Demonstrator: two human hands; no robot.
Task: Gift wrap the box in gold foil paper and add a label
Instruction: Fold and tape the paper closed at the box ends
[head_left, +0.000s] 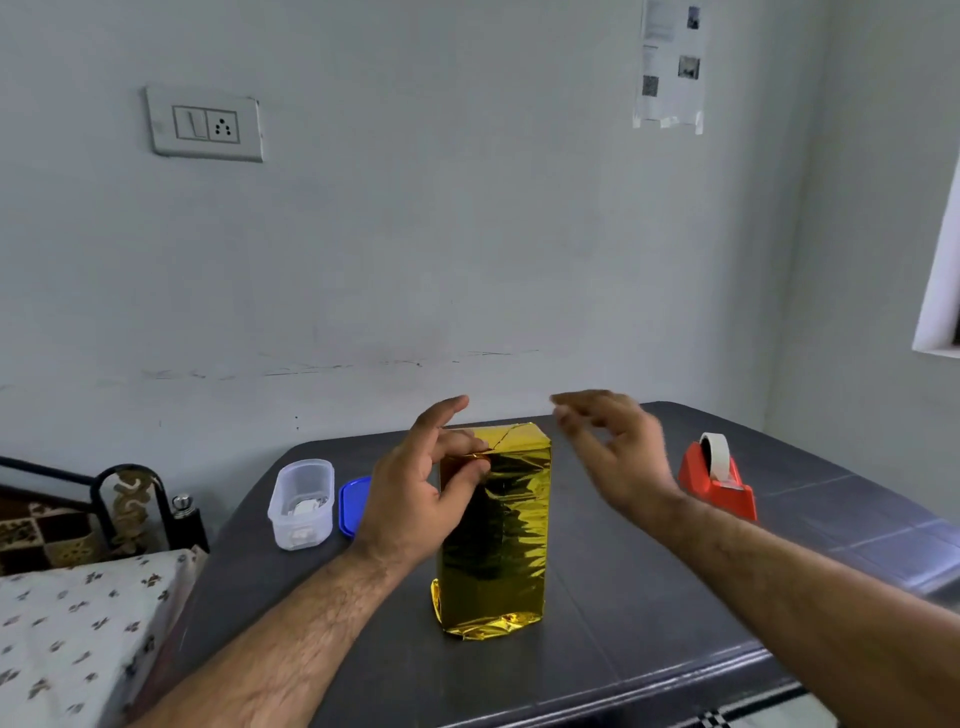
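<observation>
Two hands frame the tall box wrapped in crinkled gold foil paper (496, 525), which stands upright on its short end near the middle of the dark grey table (649, 597), long axis vertical. My left hand (423, 491) is the closer one: it is against the box's upper left edge, thumb and a fingertip pinching the foil fold at the top corner, the other fingers spread. My right hand (613, 447) hovers just beside the upper right corner, apart from the foil, fingers loosely parted and holding nothing I can make out; it is motion-blurred. The red tape dispenser with its white roll (719, 478) sits to the right of that hand, so I judge the right is the one to fetch tape while the left pins the flap. I see no label on the box.
</observation>
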